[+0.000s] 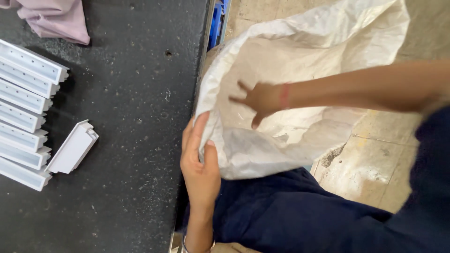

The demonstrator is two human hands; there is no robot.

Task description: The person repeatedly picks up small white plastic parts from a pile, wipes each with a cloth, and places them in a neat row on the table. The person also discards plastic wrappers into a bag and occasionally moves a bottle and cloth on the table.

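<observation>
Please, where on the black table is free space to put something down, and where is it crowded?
The table is bare between the row of white parts and the edge by the sack, and also below the loose white part. The left side is crowded with parts; a pink cloth takes the top left corner. The left hand grips the sack rim; the right hand reaches inside.

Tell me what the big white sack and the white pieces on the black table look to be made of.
Sack: likely woven plastic, matte with a faint sheen; thin, crinkled, and light shows through it. The left hand pinches its rim; the right hand reaches inside.
White pieces: probably moulded plastic, smooth and semi-gloss, with crisp, identical channel shapes.
Table: dark, speckled, rough surface; material unclear.
</observation>
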